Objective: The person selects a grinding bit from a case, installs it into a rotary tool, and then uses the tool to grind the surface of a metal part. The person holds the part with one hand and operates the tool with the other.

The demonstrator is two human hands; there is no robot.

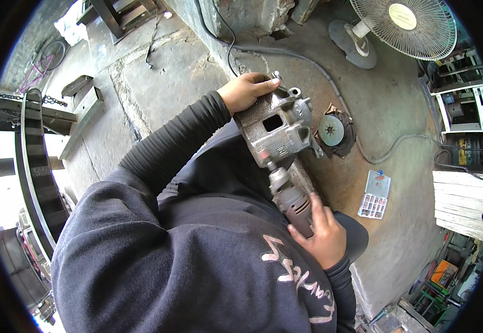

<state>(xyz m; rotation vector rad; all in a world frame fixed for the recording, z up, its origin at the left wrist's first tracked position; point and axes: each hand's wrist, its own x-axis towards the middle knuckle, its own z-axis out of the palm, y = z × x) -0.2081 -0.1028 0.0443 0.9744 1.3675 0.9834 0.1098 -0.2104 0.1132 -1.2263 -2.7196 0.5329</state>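
My left hand [247, 91] grips the top left edge of a grey cast-metal brake caliper [258, 132], its thumb lying on top. The caliper is tilted and has a rectangular window through its middle. My right hand [323, 236] is wrapped round the brown body of a rotary grinder [294, 202] with a silver collar. A small reddish grinding bit [264, 156] sticks out of its front end. That bit sits at the caliper's lower edge, and whether it touches the metal is hard to tell.
Right of the caliper a round grey disc [330, 131] lies on crumpled dark material. Beyond it are an open compartment box [373, 204] of small bits and a long cable [322, 71] across the floor. A fan [363, 47] stands far right, near a metal rack [463, 105].
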